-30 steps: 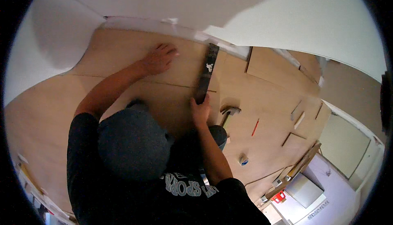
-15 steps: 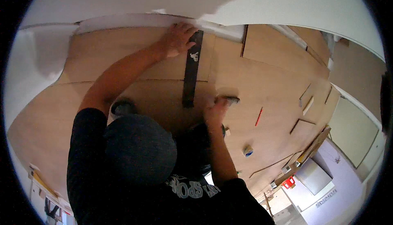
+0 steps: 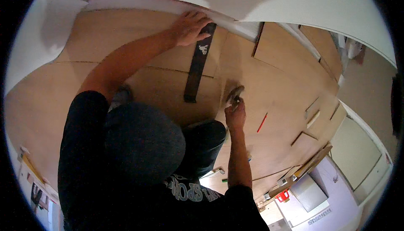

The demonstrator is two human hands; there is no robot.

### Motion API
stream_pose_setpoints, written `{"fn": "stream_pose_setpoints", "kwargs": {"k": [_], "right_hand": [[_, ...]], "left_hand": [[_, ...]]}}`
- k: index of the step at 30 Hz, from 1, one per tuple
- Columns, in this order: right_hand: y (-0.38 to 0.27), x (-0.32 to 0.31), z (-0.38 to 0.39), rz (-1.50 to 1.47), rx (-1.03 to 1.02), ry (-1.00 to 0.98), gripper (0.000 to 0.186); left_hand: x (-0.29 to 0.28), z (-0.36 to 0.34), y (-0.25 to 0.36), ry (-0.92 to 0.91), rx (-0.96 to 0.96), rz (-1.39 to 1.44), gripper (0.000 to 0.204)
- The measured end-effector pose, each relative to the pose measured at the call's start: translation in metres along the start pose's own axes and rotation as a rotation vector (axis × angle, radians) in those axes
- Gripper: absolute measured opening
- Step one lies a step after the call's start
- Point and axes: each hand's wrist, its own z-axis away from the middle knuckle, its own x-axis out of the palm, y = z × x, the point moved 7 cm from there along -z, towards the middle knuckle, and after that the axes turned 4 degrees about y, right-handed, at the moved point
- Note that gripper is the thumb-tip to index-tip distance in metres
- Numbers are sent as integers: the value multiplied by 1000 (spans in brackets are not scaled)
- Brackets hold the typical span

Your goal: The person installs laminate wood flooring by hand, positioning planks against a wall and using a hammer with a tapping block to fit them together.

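A long flat black pull bar [image 3: 198,65] with a bent near end lies across the light wood floorboards [image 3: 256,86]. My left hand [image 3: 191,28] rests at its far end, close to the wall, with fingers stretched out and the thumb over the bar. In my right hand [image 3: 236,116] is a hammer [image 3: 235,94], its fingers closed round the handle; the metal head is slightly blurred. The hammer is held to the right of the bar's near end, apart from it. Below the bar is my bent knee [image 3: 210,140].
A red pencil [image 3: 262,122] lies right of my right hand. Farther right are a small board offcut [image 3: 304,138] and a pale strip [image 3: 313,119]. A loose board [image 3: 280,46] sits by the wall. A red-handled item [image 3: 283,195] is at the lower right.
My right hand has moved right and slightly, with the hammer now turned more upright. The bar's near end appears shifted a little left. My left hand stays at the far end.
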Motion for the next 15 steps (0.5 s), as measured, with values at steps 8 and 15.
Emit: {"fn": "stream_pose_setpoints", "kwargs": {"k": [8, 15], "right_hand": [[-111, 20, -78, -87, -106, -523, 57], [-127, 64, -59, -25, -503, -751, 55]], "left_hand": [[-4, -2, -5, -66, -13, 1, 57], [7, 0, -4, -56, 3, -10, 55]]}}
